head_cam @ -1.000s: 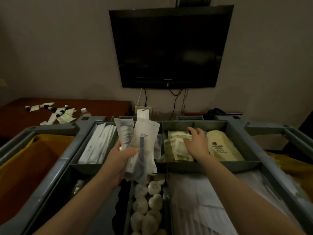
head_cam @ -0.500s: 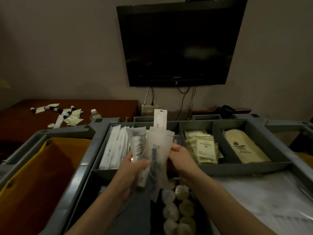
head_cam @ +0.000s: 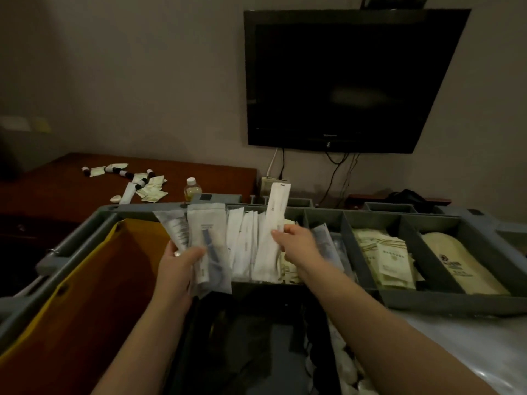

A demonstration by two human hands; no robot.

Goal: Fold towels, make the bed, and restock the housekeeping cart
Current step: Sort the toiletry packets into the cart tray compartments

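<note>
The grey housekeeping cart stands in front of me with a divided top tray. My left hand grips a fan of clear amenity packets, one showing a blue item inside. My right hand pinches a long white sachet upright over the tray's left compartment, among a row of white sachets. Cream packets fill a compartment to the right. A cream pouch lies in the far right one.
A yellow-orange linen bag hangs on the cart's left. Behind it a brown desk carries scattered small tubes, sachets and a small bottle. A black TV hangs on the wall, with cables below. White round items lie low in the cart.
My right hand left the cream packets, came to the bundle in my left hand, and now holds one long white sachet over the left compartment. The view has shifted left.
</note>
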